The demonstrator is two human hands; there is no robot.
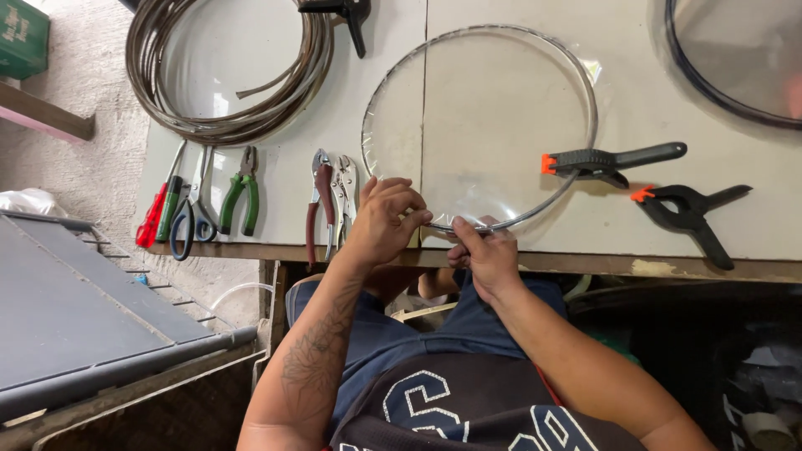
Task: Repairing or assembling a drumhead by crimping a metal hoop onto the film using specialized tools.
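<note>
A round metal hoop (pixel 585 92) covered with clear plastic film (pixel 493 117) is being worked at the near edge of the workbench (pixel 518 238), where both hands are meeting on its nearest arc. The left hand (pixel 383 221) is being curled over the rim with its fingers closed on it, and the right hand (pixel 487 253) is being pinched onto the rim and film just beside it. One black spring clamp with orange tips (pixel 606 160) is already being kept on the hoop's right side, so part of the film appears fixed; a second clamp (pixel 692 215) is lying unused toward the near right corner, and film is sticking out loose at the far right of the hoop, so the fastening is judged unfinished. Pliers (pixel 332 196) are lying just left of the hands.
</note>
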